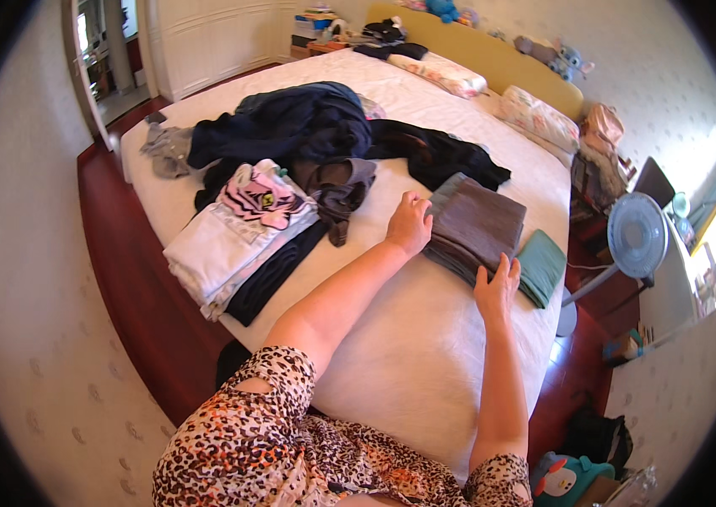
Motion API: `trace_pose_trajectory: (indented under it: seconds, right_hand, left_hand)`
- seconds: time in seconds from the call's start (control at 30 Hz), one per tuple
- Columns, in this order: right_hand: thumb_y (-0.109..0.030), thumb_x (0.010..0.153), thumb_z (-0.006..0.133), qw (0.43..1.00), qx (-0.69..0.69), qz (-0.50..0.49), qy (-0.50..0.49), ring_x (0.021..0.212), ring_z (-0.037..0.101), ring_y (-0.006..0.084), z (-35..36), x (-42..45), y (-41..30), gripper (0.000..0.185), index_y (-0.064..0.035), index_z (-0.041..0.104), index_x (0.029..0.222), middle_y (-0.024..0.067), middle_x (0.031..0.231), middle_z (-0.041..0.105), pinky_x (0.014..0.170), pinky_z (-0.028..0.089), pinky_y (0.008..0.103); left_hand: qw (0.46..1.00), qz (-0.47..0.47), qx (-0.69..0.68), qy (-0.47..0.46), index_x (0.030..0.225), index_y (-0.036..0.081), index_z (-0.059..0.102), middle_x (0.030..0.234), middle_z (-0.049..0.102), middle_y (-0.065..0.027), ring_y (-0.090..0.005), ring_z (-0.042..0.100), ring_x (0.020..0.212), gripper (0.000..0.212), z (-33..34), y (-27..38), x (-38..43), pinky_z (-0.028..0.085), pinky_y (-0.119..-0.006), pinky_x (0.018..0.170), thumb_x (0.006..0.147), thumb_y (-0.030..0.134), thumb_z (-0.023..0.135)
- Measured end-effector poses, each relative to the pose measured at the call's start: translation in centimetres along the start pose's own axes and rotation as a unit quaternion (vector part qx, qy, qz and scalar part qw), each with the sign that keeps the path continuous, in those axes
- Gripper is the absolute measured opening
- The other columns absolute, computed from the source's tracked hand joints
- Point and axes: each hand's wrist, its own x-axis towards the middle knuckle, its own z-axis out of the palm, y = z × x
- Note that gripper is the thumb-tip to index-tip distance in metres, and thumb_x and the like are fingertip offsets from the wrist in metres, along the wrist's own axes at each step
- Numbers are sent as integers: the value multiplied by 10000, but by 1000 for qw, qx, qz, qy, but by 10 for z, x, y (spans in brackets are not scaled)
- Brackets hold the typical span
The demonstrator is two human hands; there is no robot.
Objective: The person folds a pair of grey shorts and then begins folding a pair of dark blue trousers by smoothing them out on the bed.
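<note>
Folded brown and grey garments lie stacked on the bed. My left hand is at the stack's left edge, its fingers curled; whether it grips any cloth cannot be told. At the near right edge, my right hand has its fingers apart, with the fingertips by the brown cloth. A folded green garment lies just right of the stack. To the left are folded white garments with a pink tiger-print piece on top, beside folded dark cloth. A crumpled brown garment lies between the two groups.
A heap of dark clothes spreads over the middle of the bed, with a grey garment at its left. Floral pillows lie by the headboard. An electric fan stands right of the bed.
</note>
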Motion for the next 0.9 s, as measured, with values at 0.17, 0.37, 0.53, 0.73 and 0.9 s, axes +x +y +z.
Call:
trace_pose_trajectory:
  seconds: [0.17, 0.37, 0.53, 0.73, 0.9]
  right_hand:
    - [-109, 823, 657, 935, 255, -210, -127, 1160, 541, 390, -133, -42, -142, 355, 35, 601, 1142, 213, 1234, 575, 1030, 386, 491]
    - [-84, 805, 665, 711, 352, -567, -222, 933, 685, 264, -258, -81, -249, 254, -81, 663, 1059, 71, 1030, 689, 958, 470, 473]
    - [-155, 794, 674, 675, 456, -566, -129, 804, 663, 246, -238, -89, -280, 237, -63, 695, 1011, 86, 911, 667, 770, 536, 417]
    - [-118, 783, 689, 709, 508, -483, 82, 744, 594, 198, -211, -107, -309, 382, -80, 676, 1163, 90, 977, 623, 643, 525, 329]
    - [-49, 760, 626, 741, 386, -506, -214, 862, 628, 281, -198, -66, -295, 364, -41, 624, 1125, 122, 983, 621, 824, 495, 408]
  left_hand:
    - [955, 121, 235, 132, 1158, 74, 571, 1230, 488, -180, -357, 467, 1127, 504, -94, -15, -3, 376, -469, 859, 678, 131, 716]
    - [937, -65, 340, 46, 1354, 136, 453, 1214, 462, -223, -406, 481, 1084, 805, -122, -69, 0, 404, -503, 908, 649, 236, 828]
    - [917, -40, 394, 47, 1108, 128, 560, 1009, 540, -173, -357, 560, 932, 436, -121, -90, 0, 439, -470, 794, 734, 238, 756]
    - [940, -49, 335, 37, 1072, 108, 556, 1028, 534, -173, -362, 544, 978, 406, -115, -72, 3, 429, -462, 836, 741, 232, 755]
    - [916, -157, 367, -52, 1144, 92, 530, 1119, 544, -203, -368, 558, 1027, 427, -131, -68, 10, 414, -471, 880, 787, 252, 700]
